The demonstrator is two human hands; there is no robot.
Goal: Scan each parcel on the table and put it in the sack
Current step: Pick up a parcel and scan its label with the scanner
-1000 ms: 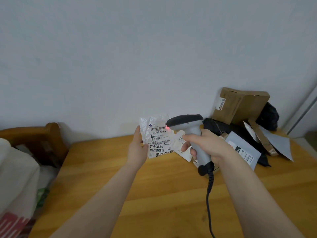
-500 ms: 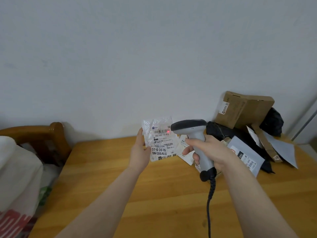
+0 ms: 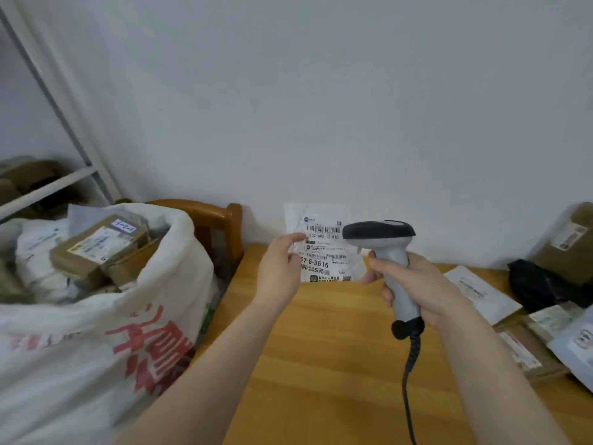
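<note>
Presently, the left hand pinches a small white parcel upright above the table's far edge. The right hand grips the scanner just right of it. The sack stands left, holding boxes.

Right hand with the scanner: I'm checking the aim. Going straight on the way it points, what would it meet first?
Probably the clear-bagged parcel pinched in the left hand: the right hand aims the barcode scanner at it. Depth is unclear, so it might just miss.
</note>
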